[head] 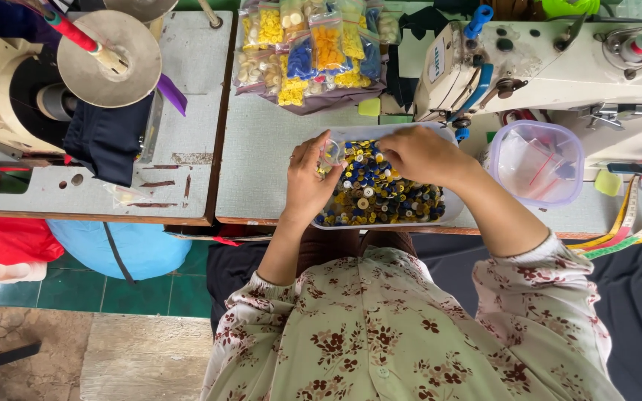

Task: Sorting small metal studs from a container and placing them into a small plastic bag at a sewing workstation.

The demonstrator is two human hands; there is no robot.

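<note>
A white tray [451,212] of mixed buttons [380,193] lies lengthwise across the bench [261,163], directly under both hands. The left hand [307,178] pinches a small clear bag [331,152]; the right hand [419,154] (fingers curled together) dips beside it.

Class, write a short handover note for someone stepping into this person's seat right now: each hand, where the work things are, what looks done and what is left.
Left hand: holds a small clear bag over the tray's near-left part.
Right hand: down in the buttons, fingertips among them; whether it grips one cannot be told.
Things: white tray of mixed blue, yellow and white buttons on the table edge; clear tub of empty little bags to its right; filled bags of sorted buttons behind the tray.
Done: several bags filled by colour.
Left: the tray is still heaped with unsorted buttons.
</note>
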